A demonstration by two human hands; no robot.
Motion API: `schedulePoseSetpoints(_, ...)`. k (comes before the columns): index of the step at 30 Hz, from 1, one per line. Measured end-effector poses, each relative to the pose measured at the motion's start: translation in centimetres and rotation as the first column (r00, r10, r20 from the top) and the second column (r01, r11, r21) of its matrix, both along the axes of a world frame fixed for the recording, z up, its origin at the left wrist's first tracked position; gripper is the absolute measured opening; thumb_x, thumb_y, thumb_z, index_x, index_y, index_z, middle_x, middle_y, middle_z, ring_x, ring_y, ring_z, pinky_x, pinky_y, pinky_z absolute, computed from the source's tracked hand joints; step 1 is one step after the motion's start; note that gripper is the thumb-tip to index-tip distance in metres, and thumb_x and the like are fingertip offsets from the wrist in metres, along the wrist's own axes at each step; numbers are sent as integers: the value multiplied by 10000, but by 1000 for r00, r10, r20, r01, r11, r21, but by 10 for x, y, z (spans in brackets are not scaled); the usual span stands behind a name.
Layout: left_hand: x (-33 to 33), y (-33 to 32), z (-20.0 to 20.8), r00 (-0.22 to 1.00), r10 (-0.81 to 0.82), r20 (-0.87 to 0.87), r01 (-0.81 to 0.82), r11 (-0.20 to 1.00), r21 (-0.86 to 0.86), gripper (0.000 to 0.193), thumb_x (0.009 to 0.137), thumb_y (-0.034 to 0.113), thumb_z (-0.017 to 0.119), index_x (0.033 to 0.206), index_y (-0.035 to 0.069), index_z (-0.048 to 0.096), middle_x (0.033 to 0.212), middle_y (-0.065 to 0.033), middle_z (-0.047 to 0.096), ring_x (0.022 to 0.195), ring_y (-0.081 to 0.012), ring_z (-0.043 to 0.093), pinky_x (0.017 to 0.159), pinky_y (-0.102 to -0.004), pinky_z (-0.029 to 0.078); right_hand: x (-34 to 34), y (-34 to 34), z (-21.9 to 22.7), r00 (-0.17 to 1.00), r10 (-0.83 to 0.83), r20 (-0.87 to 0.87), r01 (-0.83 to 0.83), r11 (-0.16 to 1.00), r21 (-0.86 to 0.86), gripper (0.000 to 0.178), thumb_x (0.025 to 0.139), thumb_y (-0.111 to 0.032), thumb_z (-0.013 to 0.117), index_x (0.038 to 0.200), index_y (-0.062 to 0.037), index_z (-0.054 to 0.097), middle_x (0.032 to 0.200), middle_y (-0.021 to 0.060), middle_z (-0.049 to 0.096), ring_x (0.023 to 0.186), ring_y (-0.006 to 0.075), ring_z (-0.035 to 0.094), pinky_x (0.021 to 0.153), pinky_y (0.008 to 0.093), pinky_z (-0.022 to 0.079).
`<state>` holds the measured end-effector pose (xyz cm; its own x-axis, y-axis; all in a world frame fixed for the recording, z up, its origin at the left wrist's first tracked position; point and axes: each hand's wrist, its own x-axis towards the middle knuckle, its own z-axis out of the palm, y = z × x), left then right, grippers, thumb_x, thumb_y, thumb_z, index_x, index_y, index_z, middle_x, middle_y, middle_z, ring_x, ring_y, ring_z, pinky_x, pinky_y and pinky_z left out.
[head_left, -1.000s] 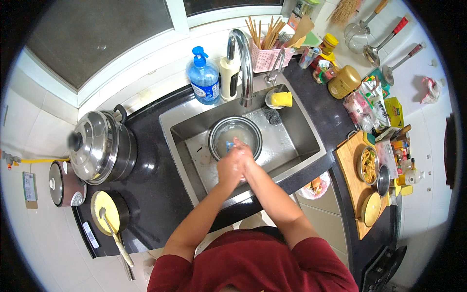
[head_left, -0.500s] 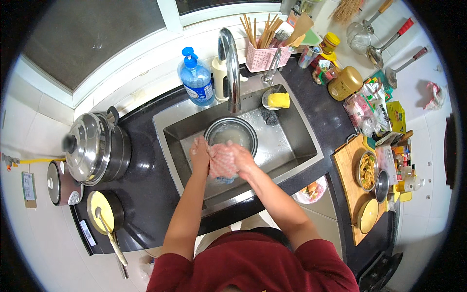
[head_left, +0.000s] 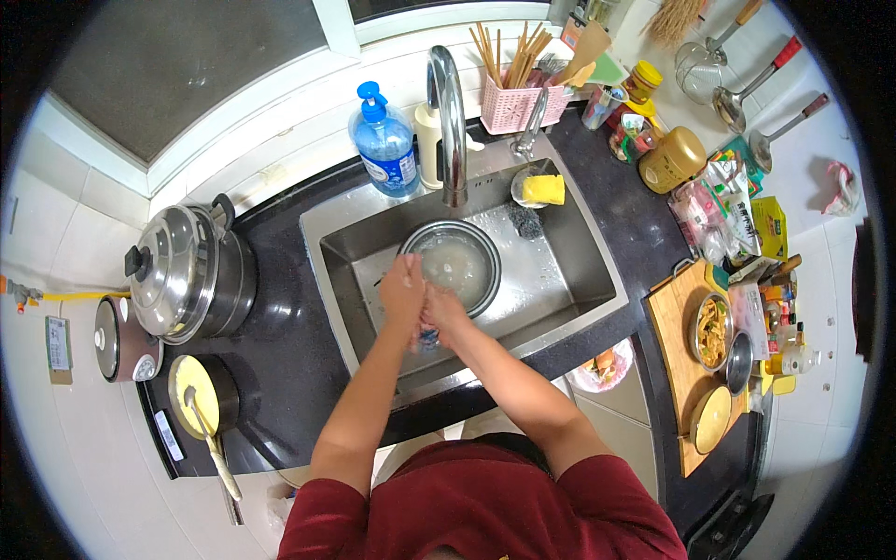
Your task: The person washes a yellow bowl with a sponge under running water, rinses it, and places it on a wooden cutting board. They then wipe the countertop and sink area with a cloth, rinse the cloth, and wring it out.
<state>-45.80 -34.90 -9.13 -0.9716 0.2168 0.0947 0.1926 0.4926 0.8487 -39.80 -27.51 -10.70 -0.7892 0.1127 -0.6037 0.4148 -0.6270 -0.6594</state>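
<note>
My left hand (head_left: 402, 295) and my right hand (head_left: 444, 315) are pressed together over the front left of the sink (head_left: 579, 315). Both are closed around a pink-and-white cloth, which is bunched up and almost wholly hidden by the fingers. Just beyond them, a round metal pot (head_left: 495, 271) with cloudy water in it stands on the sink floor. Something blue (head_left: 428, 338) shows below my hands, too covered to name. At the sink's back right, a yellow sponge (head_left: 543, 189) rests on a small dish above a dark scouring pad (head_left: 525, 222).
The faucet (head_left: 454, 140) arches over the sink, beside a blue soap bottle (head_left: 387, 154). Left stand a lidded steamer pot (head_left: 177, 271), a rice cooker (head_left: 119, 341) and a pan (head_left: 224, 397) with yellow contents. On the right lies a cutting board (head_left: 674, 355) with bowls.
The cloth, spread between my hands before, is now gathered up inside them. My hands have come closer together, the left one turned over the right. The view has shifted slightly.
</note>
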Motion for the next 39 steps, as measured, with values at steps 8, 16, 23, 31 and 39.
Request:
schedulePoseSetpoints(8, 4, -3, 8, 992, 0, 126, 14, 994, -111, 299, 862, 293, 565, 1003, 36, 619, 896, -196, 647, 818, -389, 614, 708, -441, 482, 1, 1, 1, 999, 48, 6, -48, 980, 195, 264, 953, -260, 437, 1006, -52, 590, 880, 95, 614, 793, 196, 568, 680, 363, 455)
schedulePoseSetpoints(16, 1, -5, -14, 1000, 3, -8, -3, 1000, 8, 312, 910, 305, 500, 806, 22, 579, 765, -216, 600, 730, -414, 578, 641, -477, 443, -6, -4, -10, 992, -6, -125, 35, 972, 231, 294, 964, -275, 393, 975, -55, 588, 833, 104, 612, 728, 202, 575, 639, 337, 469)
schedulePoseSetpoints(23, 1, -13, -22, 1000, 8, -6, -6, 954, 300, 288, 913, 285, 551, 802, 19, 555, 760, -135, 616, 657, -277, 558, 608, -369, 441, -14, 14, 18, 999, -42, -28, 44, 998, 45, 282, 954, -272, 472, 995, -15, 578, 929, 119, 647, 825, 224, 633, 708, 362, 518)
schedulePoseSetpoints(31, -23, -52, -1, 823, -222, 523, -202, 746, 635, 152, 876, 163, 618, 976, 61, 566, 869, 6, 537, 753, -111, 543, 626, -222, 441, 0, 61, 36, 951, -53, -303, 20, 994, -111, 125, 870, -112, 632, 959, -73, 553, 933, 53, 633, 843, 144, 624, 746, 289, 519)
schedulePoseSetpoints(39, -9, -48, 28, 901, -434, -19, 432, 891, 140, 318, 741, 151, 728, 1023, 61, 612, 1004, -63, 581, 909, -171, 568, 813, -301, 453, 2, 63, 53, 943, 50, -330, -84, 992, -90, 132, 883, -79, 587, 1012, -49, 589, 926, 48, 641, 823, 134, 628, 718, 269, 520)
